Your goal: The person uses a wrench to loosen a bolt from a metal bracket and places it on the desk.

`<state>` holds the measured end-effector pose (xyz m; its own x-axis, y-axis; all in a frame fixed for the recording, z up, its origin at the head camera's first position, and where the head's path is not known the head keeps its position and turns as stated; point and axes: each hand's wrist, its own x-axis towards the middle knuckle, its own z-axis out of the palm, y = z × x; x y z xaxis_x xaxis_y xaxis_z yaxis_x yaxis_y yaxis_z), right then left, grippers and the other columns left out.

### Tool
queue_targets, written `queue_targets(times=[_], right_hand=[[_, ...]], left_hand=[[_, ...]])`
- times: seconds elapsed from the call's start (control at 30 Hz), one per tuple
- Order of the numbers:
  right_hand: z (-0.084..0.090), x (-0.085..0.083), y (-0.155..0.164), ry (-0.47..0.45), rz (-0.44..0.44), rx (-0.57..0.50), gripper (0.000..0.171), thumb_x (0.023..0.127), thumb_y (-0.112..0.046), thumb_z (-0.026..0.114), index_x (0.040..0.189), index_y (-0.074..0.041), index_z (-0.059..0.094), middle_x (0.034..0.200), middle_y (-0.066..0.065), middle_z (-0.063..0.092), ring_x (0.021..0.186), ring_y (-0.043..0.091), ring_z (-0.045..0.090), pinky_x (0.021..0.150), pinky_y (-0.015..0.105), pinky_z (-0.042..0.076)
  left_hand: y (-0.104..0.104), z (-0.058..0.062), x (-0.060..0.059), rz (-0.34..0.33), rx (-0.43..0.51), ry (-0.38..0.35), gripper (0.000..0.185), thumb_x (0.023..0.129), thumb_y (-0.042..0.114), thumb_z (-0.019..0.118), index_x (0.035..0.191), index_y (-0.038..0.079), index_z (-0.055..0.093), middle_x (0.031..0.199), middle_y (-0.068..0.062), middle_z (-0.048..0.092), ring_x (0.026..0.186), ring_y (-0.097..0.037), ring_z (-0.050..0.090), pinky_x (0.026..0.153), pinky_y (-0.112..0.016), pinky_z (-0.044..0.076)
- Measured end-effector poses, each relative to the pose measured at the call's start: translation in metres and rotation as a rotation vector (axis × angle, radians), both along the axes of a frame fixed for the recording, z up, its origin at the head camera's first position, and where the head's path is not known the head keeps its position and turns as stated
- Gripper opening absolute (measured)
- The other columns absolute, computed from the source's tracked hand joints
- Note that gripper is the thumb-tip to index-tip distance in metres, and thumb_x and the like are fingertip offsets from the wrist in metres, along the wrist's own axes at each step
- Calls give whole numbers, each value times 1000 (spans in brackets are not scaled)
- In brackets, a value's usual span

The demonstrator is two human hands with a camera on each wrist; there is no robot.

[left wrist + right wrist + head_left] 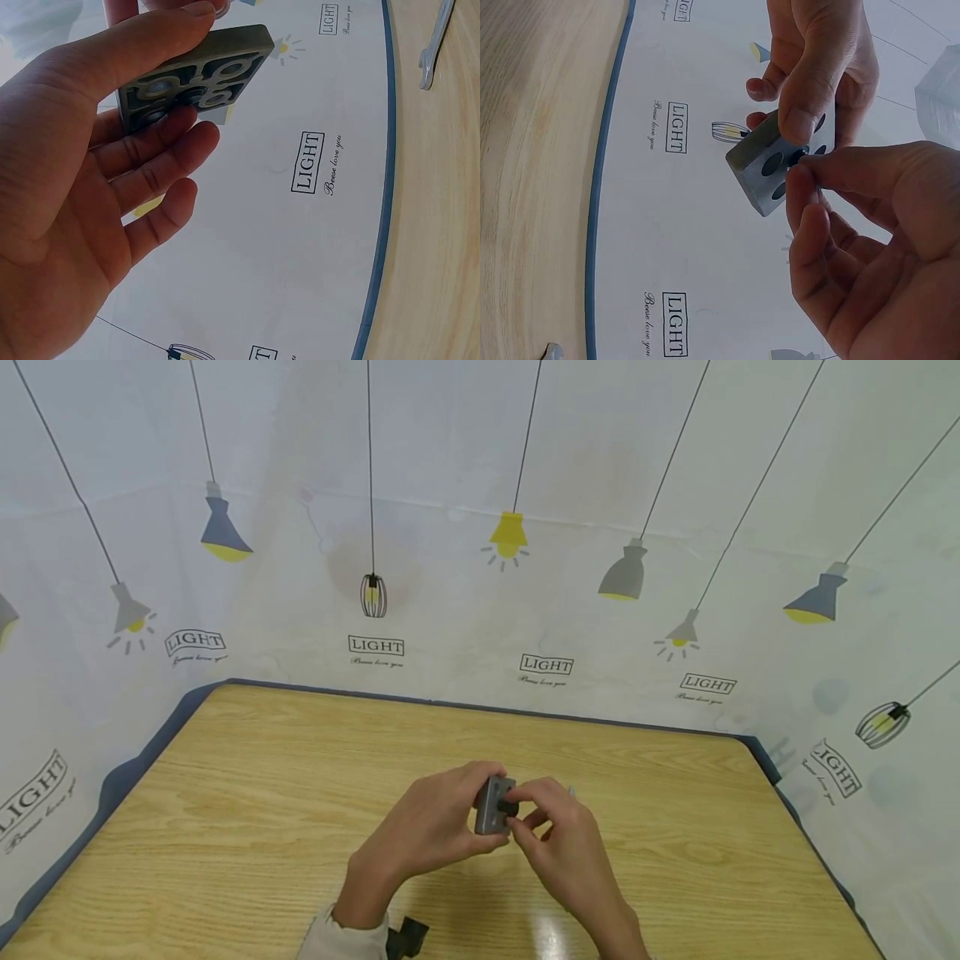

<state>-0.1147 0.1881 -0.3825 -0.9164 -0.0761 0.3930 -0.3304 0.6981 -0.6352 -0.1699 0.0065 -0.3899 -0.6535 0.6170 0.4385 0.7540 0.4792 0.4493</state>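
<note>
My left hand grips a grey rectangular plate with several round holes by its edges, raised above the table. In the left wrist view, the plate's ribbed, recessed underside faces the camera, with the thumb along one edge and fingertips beneath. My right hand pinches a small dark knob-like piece between thumb and forefinger, at the middle of the plate's holed face. From the right wrist, this dark piece is mostly hidden by the fingertips, and the left thumb lies across the plate.
On the wooden table lies a silver wrench, largely hidden behind the right hand in the head view. A black object sits by the left sleeve. Lamp-printed white sheeting surrounds the table's far and side edges.
</note>
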Motion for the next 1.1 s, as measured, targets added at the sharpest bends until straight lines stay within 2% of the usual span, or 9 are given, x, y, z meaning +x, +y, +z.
queue_targets(times=[0.33,0.53,0.7,0.8,0.97,1.1], right_hand=[[0,0,1,-5,12,8,36,78,6,79,99,-21,71,98,-6,65,70,5,62,55,21,49],[-2,0,4,-5,2,-61,29,84,-12,79,112,-18,71,102,1,67,71,7,64,59,22,52],[-1,-3,5,-67,-93,-128,14,93,-28,69,100,-16,73,89,0,71,66,12,65,58,22,51],[0,-4,5,-115,-133,-124,16,95,-32,67,92,-17,73,81,-3,71,65,15,64,57,23,51],[1,-3,4,-188,-155,-72,23,92,-41,68,89,-20,74,76,-6,69,65,5,60,59,24,49],[0,-3,4,-203,-145,-47,24,92,-43,67,88,-20,74,75,-8,68,64,3,59,60,25,49]], left_hand=[[-1,-1,0,6,-2,9,58,77,32,86,123,15,57,105,9,65,86,-1,59,76,-22,53],[-1,1,0,14,-8,7,58,77,33,85,124,16,57,106,9,65,85,-1,58,74,-22,52],[-1,1,0,17,-16,-9,61,77,35,85,127,15,56,110,7,66,88,-2,60,76,-23,53],[-1,1,1,11,-13,-3,62,77,35,85,127,14,56,111,5,66,88,-3,61,76,-23,53],[0,2,2,7,-24,-8,63,78,35,85,129,12,55,111,4,66,89,-4,62,76,-24,54],[-1,2,3,10,-28,-14,64,79,35,85,130,12,55,112,4,66,90,-5,63,76,-25,54]])
